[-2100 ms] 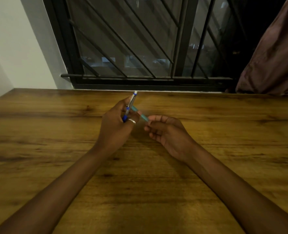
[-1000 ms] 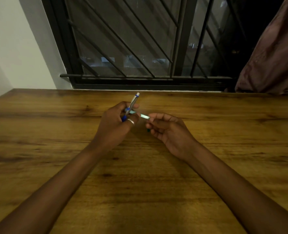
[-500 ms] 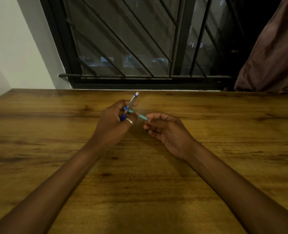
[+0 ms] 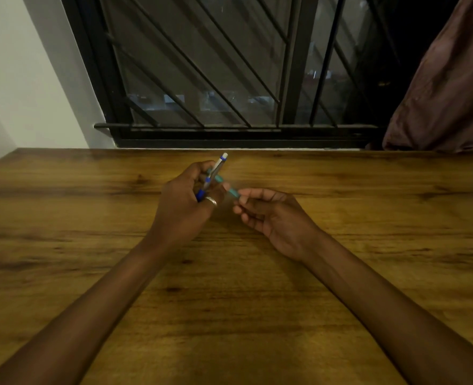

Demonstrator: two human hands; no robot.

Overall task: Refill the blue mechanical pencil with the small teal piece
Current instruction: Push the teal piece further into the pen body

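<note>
My left hand [image 4: 186,204] grips the blue mechanical pencil [image 4: 214,173], a silver and blue barrel tilted up and to the right with its white cap at the top. A ring shows on one finger of that hand. The small teal piece [image 4: 227,187] runs slantwise between the two hands, behind the pencil. My right hand [image 4: 274,215] pinches its right end with thumb and forefinger, and its left end reaches into the fingers of my left hand. Both hands hover just above the wooden table [image 4: 91,207].
A barred black window [image 4: 229,79] stands right behind the table's far edge. A dark reddish curtain [image 4: 451,87] hangs at the back right, and a white wall [image 4: 30,79] is at the back left.
The teal piece has tilted a little between the hands, and both hands have stayed in nearly the same place, with the pencil still upright in my left hand.
</note>
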